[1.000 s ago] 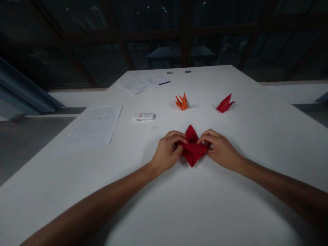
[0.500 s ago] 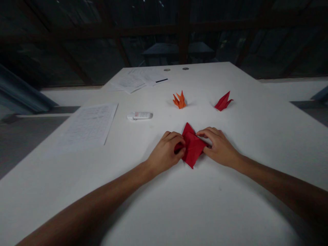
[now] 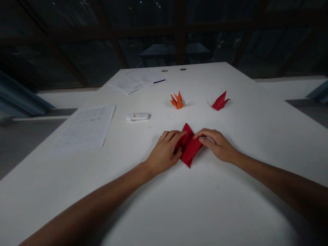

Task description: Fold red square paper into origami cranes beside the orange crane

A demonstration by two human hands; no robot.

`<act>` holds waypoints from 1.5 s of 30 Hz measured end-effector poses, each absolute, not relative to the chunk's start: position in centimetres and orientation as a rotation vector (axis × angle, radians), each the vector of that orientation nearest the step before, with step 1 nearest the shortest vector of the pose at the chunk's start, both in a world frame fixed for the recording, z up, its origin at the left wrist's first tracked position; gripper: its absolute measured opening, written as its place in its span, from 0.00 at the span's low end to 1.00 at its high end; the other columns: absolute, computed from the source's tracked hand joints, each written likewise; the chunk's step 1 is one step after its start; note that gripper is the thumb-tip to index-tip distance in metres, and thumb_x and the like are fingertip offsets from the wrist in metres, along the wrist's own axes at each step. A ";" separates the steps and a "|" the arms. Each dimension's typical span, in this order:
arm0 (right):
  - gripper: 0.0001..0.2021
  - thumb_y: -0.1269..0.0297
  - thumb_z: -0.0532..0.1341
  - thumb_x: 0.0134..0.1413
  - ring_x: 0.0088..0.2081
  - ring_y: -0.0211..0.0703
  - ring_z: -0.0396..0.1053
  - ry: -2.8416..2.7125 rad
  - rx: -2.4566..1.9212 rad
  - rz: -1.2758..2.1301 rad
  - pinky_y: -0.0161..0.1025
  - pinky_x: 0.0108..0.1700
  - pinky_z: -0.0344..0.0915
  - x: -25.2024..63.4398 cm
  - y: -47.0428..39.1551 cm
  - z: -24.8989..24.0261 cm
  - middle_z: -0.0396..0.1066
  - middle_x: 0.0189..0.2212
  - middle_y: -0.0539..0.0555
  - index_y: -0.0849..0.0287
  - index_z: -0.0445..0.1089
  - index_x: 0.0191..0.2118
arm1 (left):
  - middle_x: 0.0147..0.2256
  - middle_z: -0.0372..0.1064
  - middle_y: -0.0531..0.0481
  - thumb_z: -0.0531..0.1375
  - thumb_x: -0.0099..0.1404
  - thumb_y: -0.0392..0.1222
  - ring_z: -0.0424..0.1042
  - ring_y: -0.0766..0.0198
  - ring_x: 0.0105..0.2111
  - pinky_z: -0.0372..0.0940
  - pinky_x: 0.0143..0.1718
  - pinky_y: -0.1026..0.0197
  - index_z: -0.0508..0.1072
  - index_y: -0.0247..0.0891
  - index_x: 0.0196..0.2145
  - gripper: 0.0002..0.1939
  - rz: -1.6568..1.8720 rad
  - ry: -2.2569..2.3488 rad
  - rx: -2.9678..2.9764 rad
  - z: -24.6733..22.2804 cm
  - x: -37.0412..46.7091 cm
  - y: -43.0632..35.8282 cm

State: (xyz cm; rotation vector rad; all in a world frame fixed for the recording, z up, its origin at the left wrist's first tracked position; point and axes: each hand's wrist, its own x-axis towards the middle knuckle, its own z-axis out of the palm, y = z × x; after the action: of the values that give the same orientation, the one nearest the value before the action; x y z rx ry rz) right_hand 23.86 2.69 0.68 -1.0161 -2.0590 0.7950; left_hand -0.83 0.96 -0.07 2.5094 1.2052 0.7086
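A partly folded sheet of red origami paper [image 3: 192, 147] lies on the white table between my hands, one corner pointing away and one toward me. My left hand [image 3: 166, 147] is curled round its left side, thumb and fingers closed on the edge. At the right side, my right hand [image 3: 217, 143] presses the paper with its bent fingers, the thumb close to the index finger. Beyond them stand an orange paper crane [image 3: 177, 100] and a red paper crane [image 3: 220, 101].
To the left lie a white correction-tape-like case [image 3: 138, 116] and a written sheet [image 3: 88, 126]. Further back are more papers [image 3: 128, 82], a dark strip [image 3: 159, 81] and two small round discs, a left disc [image 3: 164, 70] and a right disc [image 3: 182, 69]. Dark windows stand behind the table.
The red paper's right flap has been folded inward and the paper now looks narrower. My right hand has moved slightly left with it; the left fingers reach further over the paper.
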 end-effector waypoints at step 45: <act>0.09 0.57 0.60 0.67 0.34 0.41 0.64 -1.740 -0.903 1.205 0.39 0.37 0.62 21.5 0.8 -0.1 0.68 0.32 0.49 0.56 0.69 0.38 | 0.42 0.71 0.49 0.67 0.61 0.30 0.71 0.62 0.42 0.63 0.46 0.59 0.72 0.42 0.53 0.24 0.934 0.625 1.340 0.1 -1.1 1.5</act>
State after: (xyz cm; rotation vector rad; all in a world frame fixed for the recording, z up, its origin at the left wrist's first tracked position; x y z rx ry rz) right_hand 21.48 0.80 -0.15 -0.9028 -1.7395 1.2053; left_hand -1.06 1.46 0.14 1.3401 0.6253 0.9339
